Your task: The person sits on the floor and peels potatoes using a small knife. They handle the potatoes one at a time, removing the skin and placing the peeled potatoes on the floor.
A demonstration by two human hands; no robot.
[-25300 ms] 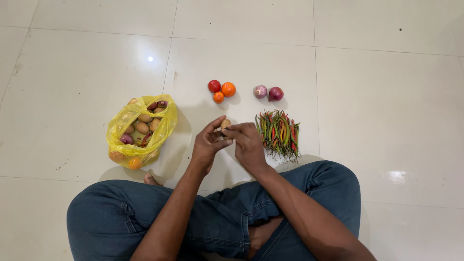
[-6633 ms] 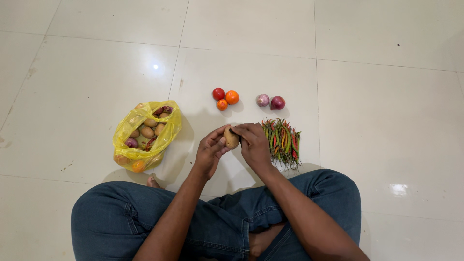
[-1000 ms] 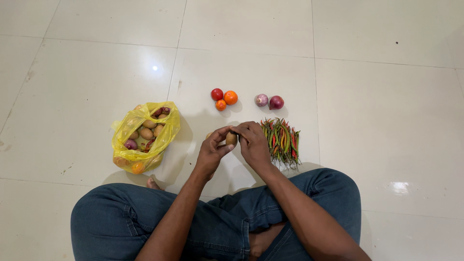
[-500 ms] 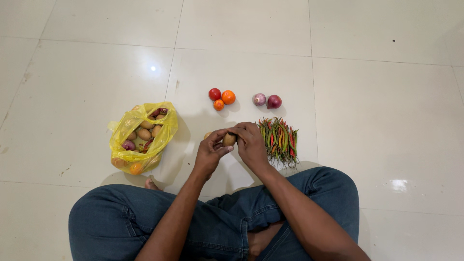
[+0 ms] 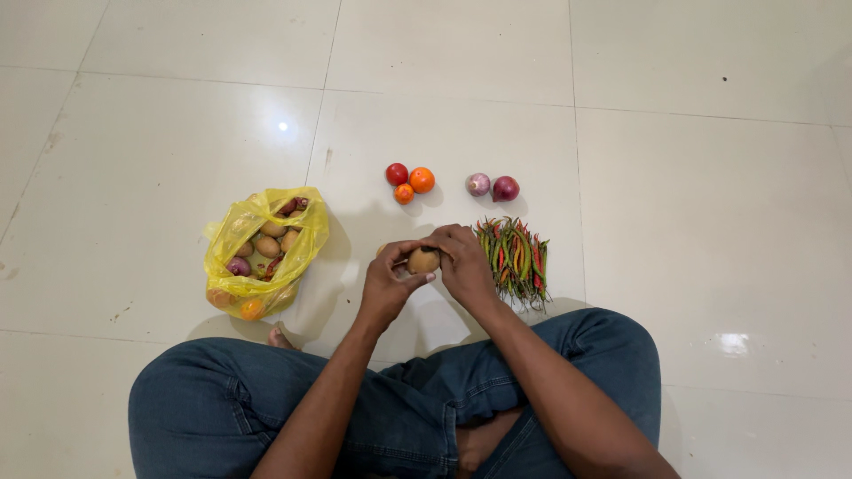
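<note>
Right now both hands meet over the tiled floor (image 5: 674, 177), just ahead of the crossed legs in blue jeans (image 5: 266, 399). A small brown potato (image 5: 423, 261) sits between them: the left hand (image 5: 388, 284) cups it from below and the left with fingers curled round it, while the right hand (image 5: 463, 262) closes over its top and right side, fingertips pressed to the skin. Its long axis runs roughly left to right, and neither hand is nearer, since both touch it. Just right of the right hand lies a heap of red and green chillies (image 5: 517, 259), lengthwise away from the person. Further out sit three tomatoes (image 5: 409, 180) and two red onions (image 5: 493, 186). Well to the left, an open yellow plastic bag (image 5: 232, 266) holds more potatoes and onions; no label shows on it
</note>
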